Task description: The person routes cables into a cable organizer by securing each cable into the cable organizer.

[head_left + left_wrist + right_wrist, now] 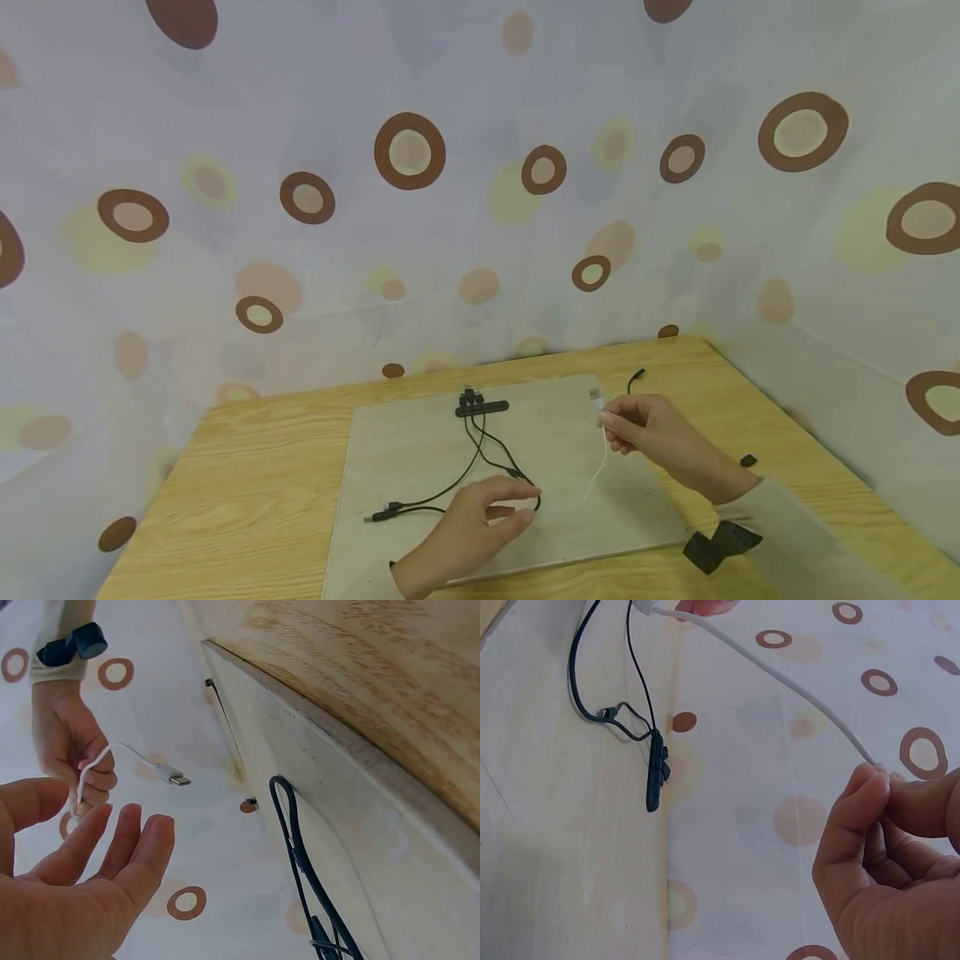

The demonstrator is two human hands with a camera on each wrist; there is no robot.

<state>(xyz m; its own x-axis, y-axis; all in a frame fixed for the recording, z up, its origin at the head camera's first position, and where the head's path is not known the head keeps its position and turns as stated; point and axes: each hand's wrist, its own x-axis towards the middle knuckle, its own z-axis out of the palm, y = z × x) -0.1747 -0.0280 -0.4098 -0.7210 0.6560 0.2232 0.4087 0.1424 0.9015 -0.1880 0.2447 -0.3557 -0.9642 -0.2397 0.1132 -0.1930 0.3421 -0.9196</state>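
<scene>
My right hand (pixel 648 429) pinches a short white USB cable (pixel 605 454) between thumb and fingers, just below its USB-A plug (pixel 596 397), above the board. The cable's other end, a USB-C plug (pixel 176 777), hangs free in the left wrist view. My left hand (pixel 487 521) hovers over the front of the board, thumb and fingers apart with nothing between them. Behind it lie black cables (pixel 459 482), which run to a black cable holder (pixel 495 407) at the board's back edge. Part of one black cable is hidden by the left hand.
A pale board (pixel 420 442) lies on the wooden table (pixel 247 500). At its back right is a black cable end (pixel 637 377), and a small black piece (pixel 748 460) sits to the right. A patterned cloth (pixel 450 233) hangs behind the table.
</scene>
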